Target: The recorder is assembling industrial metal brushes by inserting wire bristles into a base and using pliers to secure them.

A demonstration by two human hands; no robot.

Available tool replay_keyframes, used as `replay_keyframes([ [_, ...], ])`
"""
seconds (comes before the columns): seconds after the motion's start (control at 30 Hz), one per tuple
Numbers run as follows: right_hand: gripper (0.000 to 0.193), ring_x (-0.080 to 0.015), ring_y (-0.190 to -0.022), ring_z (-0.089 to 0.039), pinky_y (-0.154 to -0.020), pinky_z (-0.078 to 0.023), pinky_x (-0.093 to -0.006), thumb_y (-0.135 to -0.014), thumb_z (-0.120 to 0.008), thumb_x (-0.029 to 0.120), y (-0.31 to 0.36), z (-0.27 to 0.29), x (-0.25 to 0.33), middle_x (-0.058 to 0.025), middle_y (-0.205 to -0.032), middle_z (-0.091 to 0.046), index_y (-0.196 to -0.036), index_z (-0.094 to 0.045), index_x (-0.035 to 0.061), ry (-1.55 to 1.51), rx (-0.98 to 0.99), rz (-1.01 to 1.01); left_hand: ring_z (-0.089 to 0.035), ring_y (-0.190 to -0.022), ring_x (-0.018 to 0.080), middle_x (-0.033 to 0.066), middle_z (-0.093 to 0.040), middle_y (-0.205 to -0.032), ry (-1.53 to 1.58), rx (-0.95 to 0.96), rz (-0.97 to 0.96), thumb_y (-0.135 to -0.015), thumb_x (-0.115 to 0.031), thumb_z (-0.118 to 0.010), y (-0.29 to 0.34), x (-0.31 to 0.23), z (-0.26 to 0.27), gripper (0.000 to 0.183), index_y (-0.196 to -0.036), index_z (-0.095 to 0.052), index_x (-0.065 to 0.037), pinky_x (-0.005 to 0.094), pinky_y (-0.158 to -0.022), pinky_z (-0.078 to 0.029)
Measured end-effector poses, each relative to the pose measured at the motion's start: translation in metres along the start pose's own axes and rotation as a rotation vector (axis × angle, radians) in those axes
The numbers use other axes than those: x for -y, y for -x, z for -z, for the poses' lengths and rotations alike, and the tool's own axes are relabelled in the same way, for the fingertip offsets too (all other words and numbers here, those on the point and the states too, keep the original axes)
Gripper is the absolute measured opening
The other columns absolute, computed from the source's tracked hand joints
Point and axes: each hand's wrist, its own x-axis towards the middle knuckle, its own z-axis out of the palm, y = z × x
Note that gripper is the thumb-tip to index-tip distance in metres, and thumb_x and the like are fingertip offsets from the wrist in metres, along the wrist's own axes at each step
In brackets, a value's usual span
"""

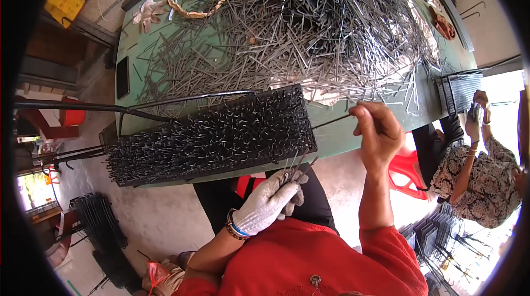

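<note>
A long black rack (212, 136), densely packed with thin dark pins, lies across the near edge of the green table. My bare right hand (378, 130) pinches a thin metal rod (334, 122), whose far tip reaches the rack's right end; whether it has entered a hole I cannot tell. Below the rack's front edge, my left hand (270, 196), in a pale knitted glove, is closed round several thin metal rods (295, 166) that stick up past its fingers. A large heap of loose rods (342, 20) covers the table beyond the rack.
Work gloves (149, 14) and a dark phone (122, 78) lie on the table's left side. A black mesh rack (461, 91) is at its right edge. Another person (480, 180) works at the right, near a red stool (407, 174). More black racks (102, 224) stand lower left.
</note>
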Motion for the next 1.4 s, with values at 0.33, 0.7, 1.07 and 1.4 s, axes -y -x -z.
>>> replay_keyframes([
  [0.33, 0.014, -0.0158, -0.067, -0.064, -0.055, -0.05, -0.0252, -0.076, -0.073, -0.003, -0.004, -0.021, -0.027, -0.0107, -0.082, -0.068, -0.089, -0.066, -0.0013, 0.386, 0.116, 0.383, -0.047, -0.057, 0.0005, -0.0003, -0.059, -0.082, 0.049, -0.01, -0.014, -0.101, -0.019, -0.042, 0.003, -0.001, 0.001, 0.025, -0.121, -0.052, -0.008, 0.014, -0.046, -0.036],
  [0.7, 0.024, -0.0186, -0.064, -0.064, -0.055, -0.047, -0.0279, -0.069, -0.079, 0.003, -0.001, -0.027, -0.024, -0.0083, -0.079, -0.067, -0.09, -0.066, 0.0019, 0.591, 0.198, 0.689, -0.046, -0.056, 0.0009, 0.0002, -0.059, -0.081, 0.052, 0.002, -0.014, -0.1, -0.018, -0.041, -0.001, -0.004, 0.003, 0.026, -0.118, -0.052, -0.003, 0.014, -0.045, -0.031],
  [1.07, 0.024, -0.0195, -0.066, -0.065, -0.054, -0.048, -0.0283, -0.068, -0.079, 0.006, 0.005, -0.032, -0.034, -0.0078, -0.081, -0.067, -0.089, -0.067, 0.0017, 0.646, 0.263, 0.654, -0.046, -0.056, 0.0007, 0.0003, -0.059, -0.081, 0.047, 0.018, 0.0, -0.1, -0.018, -0.041, -0.002, -0.006, 0.007, 0.026, -0.119, -0.052, -0.004, 0.0137, -0.045, -0.031],
  [1.4, 0.022, -0.019, -0.068, -0.062, -0.058, -0.05, -0.0285, -0.076, -0.072, 0.001, 0.008, -0.024, -0.038, -0.0108, -0.099, -0.063, -0.098, -0.068, 0.0007, 0.461, 0.388, 0.363, -0.046, -0.055, 0.0013, 0.0012, -0.059, -0.08, 0.011, -0.008, -0.011, -0.1, -0.019, -0.042, -0.002, -0.004, 0.006, 0.026, -0.117, -0.052, -0.002, 0.0141, -0.044, -0.031],
])
